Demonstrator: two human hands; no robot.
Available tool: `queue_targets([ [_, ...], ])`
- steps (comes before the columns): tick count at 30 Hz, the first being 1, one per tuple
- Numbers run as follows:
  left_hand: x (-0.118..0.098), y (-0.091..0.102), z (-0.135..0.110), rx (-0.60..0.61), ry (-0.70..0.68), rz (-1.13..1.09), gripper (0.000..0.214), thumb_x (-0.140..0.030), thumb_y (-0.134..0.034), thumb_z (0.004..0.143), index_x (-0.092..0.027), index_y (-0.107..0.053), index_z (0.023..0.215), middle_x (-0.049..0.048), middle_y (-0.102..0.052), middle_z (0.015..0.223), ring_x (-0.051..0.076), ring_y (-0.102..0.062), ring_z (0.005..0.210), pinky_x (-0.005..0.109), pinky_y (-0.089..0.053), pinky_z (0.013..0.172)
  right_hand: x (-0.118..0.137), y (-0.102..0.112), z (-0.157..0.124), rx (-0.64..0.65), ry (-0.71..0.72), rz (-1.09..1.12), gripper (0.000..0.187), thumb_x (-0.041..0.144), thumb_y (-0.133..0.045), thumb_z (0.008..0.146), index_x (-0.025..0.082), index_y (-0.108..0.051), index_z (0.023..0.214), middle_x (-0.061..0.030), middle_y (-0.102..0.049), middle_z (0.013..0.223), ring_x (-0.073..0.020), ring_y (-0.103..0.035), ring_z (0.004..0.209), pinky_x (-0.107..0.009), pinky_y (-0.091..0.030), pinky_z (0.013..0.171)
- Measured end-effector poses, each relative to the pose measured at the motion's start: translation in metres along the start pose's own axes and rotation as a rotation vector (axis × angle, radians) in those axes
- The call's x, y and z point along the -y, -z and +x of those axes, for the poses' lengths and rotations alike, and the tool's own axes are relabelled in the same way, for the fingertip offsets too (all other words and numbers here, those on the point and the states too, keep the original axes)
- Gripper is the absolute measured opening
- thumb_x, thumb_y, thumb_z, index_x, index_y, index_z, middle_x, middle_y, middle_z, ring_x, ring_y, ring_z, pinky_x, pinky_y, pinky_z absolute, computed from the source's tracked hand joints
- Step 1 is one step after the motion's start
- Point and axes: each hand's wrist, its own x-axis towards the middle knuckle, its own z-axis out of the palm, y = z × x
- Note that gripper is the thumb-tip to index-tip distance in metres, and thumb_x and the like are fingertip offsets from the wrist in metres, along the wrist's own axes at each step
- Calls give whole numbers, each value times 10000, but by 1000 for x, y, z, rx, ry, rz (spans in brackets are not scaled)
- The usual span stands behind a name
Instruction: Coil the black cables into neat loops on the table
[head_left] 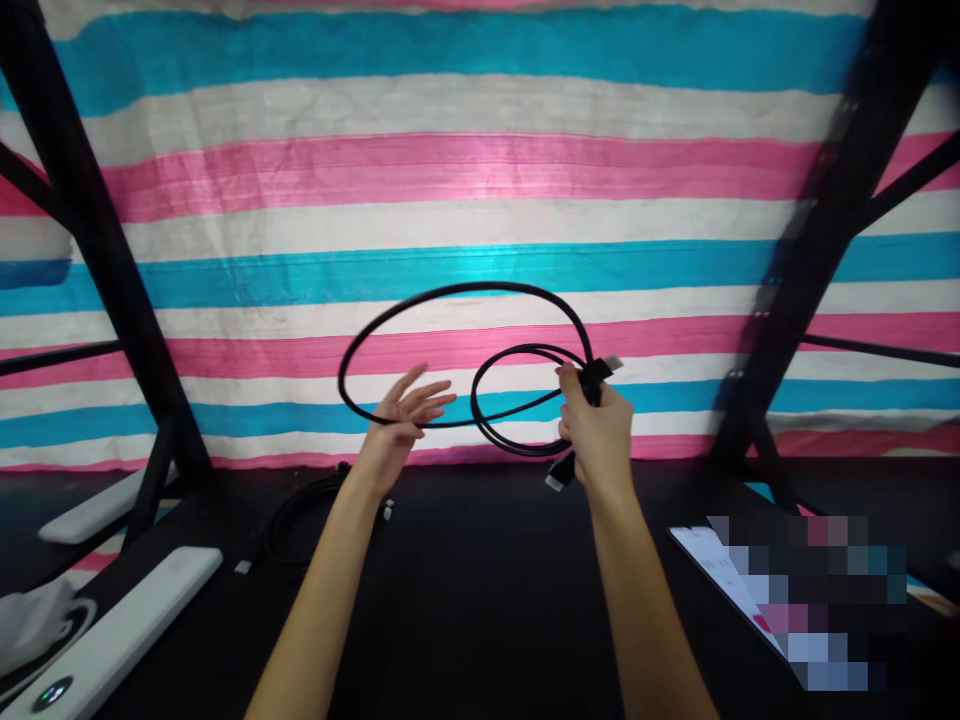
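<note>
A black HDMI cable (480, 287) is held up above the table in loops, one wide and the others smaller. My right hand (598, 425) is closed around the gathered part of the cable. One plug with a silver end (613, 364) sticks out above that hand, and another plug (556, 474) hangs below it. My left hand (405, 410) is at the left side of the wide loop, fingers spread and thumb apart. The cable runs across this hand near the thumb, and the fingers are not closed on it.
On the black table (480, 620), a second coiled black cable (289, 520) lies behind my left forearm. A white power strip-like bar (127, 630) and a white adapter (34, 625) are at left. A phone (724, 570), partly blurred out, lies at right. Black frame posts (112, 240) flank a striped sheet.
</note>
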Motion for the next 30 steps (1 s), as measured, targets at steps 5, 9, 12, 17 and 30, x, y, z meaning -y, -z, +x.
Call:
queue_targets([
  [5,-28,-3,-5,-115,-35,36,630,-176,-450,654,-186,-470,1283,92,-676,1012,239,-656,889,304,-491,675,8,12,2,-109,200,-306,421,533,-629,704,117,-674,748,-16,-507,545,-141,-440,533,-267,-344,497],
  [9,-35,-22,-7,-238,-35,363,432,-340,-532,770,-179,-560,1170,-31,-515,542,90,-436,415,212,-273,404,13,10,-3,-95,258,-458,370,501,-638,705,133,-674,678,-7,-492,505,-141,-416,533,-270,-331,517],
  [12,-34,-35,-8,-320,-29,693,334,-458,-599,758,-155,-692,863,-57,-324,459,64,-281,429,224,-224,438,13,6,-6,3,270,-424,375,508,-648,692,137,-695,709,5,-477,513,-124,-386,528,-255,-310,499],
  [17,-39,-32,-10,-337,-127,788,326,-458,-582,781,-174,-691,663,-31,-367,480,80,-292,479,239,-233,470,15,9,-7,191,224,-481,458,582,-629,681,133,-649,595,31,-321,462,-91,-265,485,-241,-216,445],
  [30,-45,-27,-12,-425,-263,557,414,-541,-622,730,-173,-612,541,-32,-330,443,76,-233,442,250,-204,438,11,12,-8,411,324,-640,419,576,-618,712,167,-701,748,-65,-583,701,-175,-530,617,-272,-356,543],
])
